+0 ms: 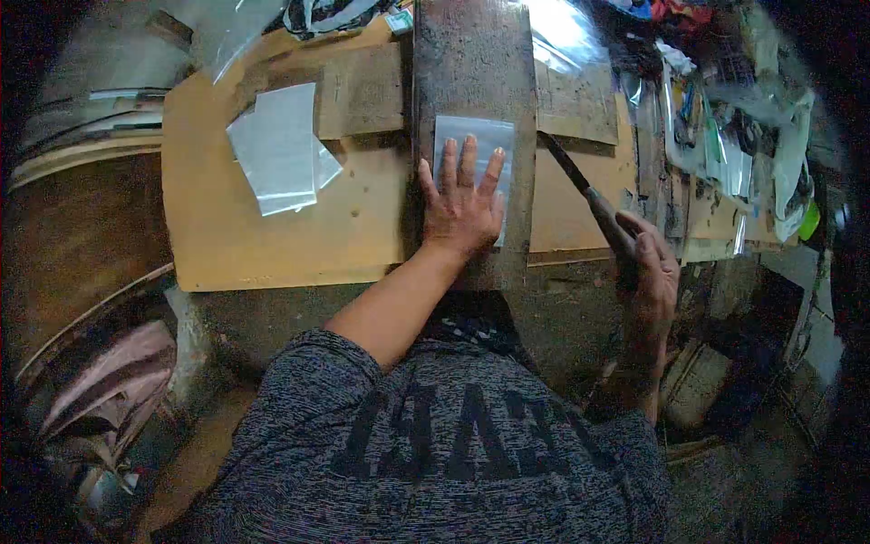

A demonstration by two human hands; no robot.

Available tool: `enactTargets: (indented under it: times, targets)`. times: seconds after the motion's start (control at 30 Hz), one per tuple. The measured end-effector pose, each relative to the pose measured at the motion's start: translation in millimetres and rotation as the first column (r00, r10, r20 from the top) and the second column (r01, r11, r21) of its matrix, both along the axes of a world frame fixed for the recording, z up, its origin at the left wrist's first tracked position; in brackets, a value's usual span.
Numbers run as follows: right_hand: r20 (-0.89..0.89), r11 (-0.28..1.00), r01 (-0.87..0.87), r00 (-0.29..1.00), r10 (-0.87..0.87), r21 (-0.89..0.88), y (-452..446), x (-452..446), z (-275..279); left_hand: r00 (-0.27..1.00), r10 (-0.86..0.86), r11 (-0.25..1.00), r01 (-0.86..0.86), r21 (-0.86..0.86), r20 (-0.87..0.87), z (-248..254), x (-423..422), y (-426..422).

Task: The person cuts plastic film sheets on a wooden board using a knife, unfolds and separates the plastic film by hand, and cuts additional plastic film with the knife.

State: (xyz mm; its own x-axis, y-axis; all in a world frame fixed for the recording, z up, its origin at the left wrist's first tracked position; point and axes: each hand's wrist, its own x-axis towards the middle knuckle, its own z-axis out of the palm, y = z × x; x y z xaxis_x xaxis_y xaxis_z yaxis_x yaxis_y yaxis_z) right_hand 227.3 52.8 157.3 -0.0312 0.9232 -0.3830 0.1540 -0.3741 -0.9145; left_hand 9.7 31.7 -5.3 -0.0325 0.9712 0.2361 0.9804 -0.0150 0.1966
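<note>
My left hand (460, 210) lies flat with its fingers spread on a pale plastic sheet (487, 130). Under the sheet is a dark wooden board (476, 68) that runs away from my body. To the right, my right hand (651, 258) is wrapped round the handle of a long dark knife (580, 181), whose blade points up and left toward the board's right edge. Several white plastic pieces (285, 150) lie overlapping on the tan panel left of the board.
The tan panel (272, 254) extends left of the board, with brown cardboard (362, 91) on it. More cardboard (580, 104) lies right of the board. Plastic bags (788, 172) and clutter hang at the far right. A pinkish cloth (113, 372) is at the lower left.
</note>
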Motion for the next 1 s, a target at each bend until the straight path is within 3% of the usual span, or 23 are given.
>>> enactTargets:
  times: [0.07, 0.1, 0.27, 0.37, 0.43, 0.47, 0.53, 0.6, 0.63, 0.67, 0.7, 0.73, 0.77, 0.8, 0.83, 0.87, 0.93, 1.0]
  targets:
    - [0.066, 0.997, -0.031, 0.997, 0.027, 0.069, 5.4, 7.0, -0.7, 1.0, 0.0, 1.0, 0.0, 0.004, 0.007, 0.6, 0.3, -0.2]
    - [0.062, 0.986, 0.077, 0.994, -0.087, 0.149, 5.2, -1.4, 1.1, 1.0, 0.001, 1.0, -0.001, 0.009, 0.015, 0.7, 0.1, 0.3]
    - [0.159, 0.986, 0.069, 0.983, -0.093, 0.149, 15.3, -21.6, 31.2, 0.999, 0.001, 0.999, 0.001, -0.042, 0.035, 4.6, 0.7, -0.4]
    - [0.146, 0.998, 0.064, 0.987, -0.067, 0.027, 23.4, -17.0, 24.0, 0.999, 0.002, 0.997, 0.002, -0.076, 0.053, 7.1, -0.3, 0.2]
    - [-0.052, 0.98, -0.061, 0.996, 0.072, 0.187, 27.7, -15.6, 18.5, 0.998, 0.001, 0.997, 0.004, -0.08, 0.056, 6.1, -0.8, -0.1]
    - [-0.054, 0.981, -0.064, 0.996, 0.075, 0.185, 32.5, -16.2, 13.0, 0.998, -0.003, 0.998, 0.007, -0.061, 0.064, 5.5, -0.9, -0.3]
    - [0.509, 0.741, -0.41, 0.854, 0.107, 0.532, 42.3, -18.7, 3.2, 0.997, -0.005, 0.999, 0.009, -0.044, 0.071, 4.9, -0.5, 0.1]
    - [0.587, 0.757, -0.457, 0.801, 0.121, 0.467, 51.2, -29.3, 1.4, 0.998, 0.002, 0.999, 0.001, -0.047, 0.065, 4.1, 0.4, -0.1]
    - [0.306, 0.693, -0.27, 0.949, 0.075, 0.668, 64.5, -51.2, -7.2, 0.998, 0.002, 0.999, 0.002, -0.052, 0.064, 4.0, 0.5, -0.1]
    - [0.036, 0.744, -0.099, 0.994, 0.101, 0.661, 71.2, -58.3, -13.6, 0.998, 0.001, 0.999, 0.002, -0.044, 0.059, 3.5, 0.4, 0.2]
    - [-0.244, 0.781, 0.075, 0.965, 0.101, 0.62, 77.9, -65.5, -20.1, 0.999, 0.001, 0.999, 0.001, -0.035, 0.054, 3.0, 0.3, 0.2]
    - [-0.245, 0.782, 0.075, 0.964, 0.1, 0.619, 84.8, -66.5, -26.4, 0.999, 0.001, 0.999, 0.001, -0.037, 0.053, 2.7, 0.0, 0.4]
    - [-0.514, 0.826, 0.091, 0.818, 0.257, 0.556, 92.7, -67.1, -32.9, 0.998, -0.001, 0.999, 0.003, -0.043, 0.06, 2.7, -0.2, 0.2]
    - [-0.601, 0.825, 0.088, 0.728, 0.33, 0.558, 93.9, -73.5, -28.6, 0.998, -0.002, 0.999, 0.005, -0.048, 0.068, 2.7, -0.3, 0.6]
    - [-0.676, 0.827, 0.08, 0.622, 0.395, 0.557, 95.2, -79.8, -24.3, 0.998, -0.001, 0.999, 0.004, -0.05, 0.069, 2.8, -0.1, 0.8]
    - [-0.677, 0.828, 0.078, 0.621, 0.395, 0.555, 96.3, -82.1, -27.0, 0.997, 0.0, 0.999, 0.003, -0.041, 0.071, 3.1, 0.0, 0.9]
    - [-0.443, 0.761, -0.085, 0.769, 0.461, 0.643, 100.6, -89.1, -33.9, 0.997, 0.002, 0.999, 0.0, -0.036, 0.073, 5.2, -0.8, 0.7]
    - [-0.419, 0.69, -0.116, 0.719, 0.554, 0.714, 100.1, -99.6, -33.3, 0.998, -0.004, 0.999, 0.006, -0.038, 0.055, 6.5, -1.3, 0.3]
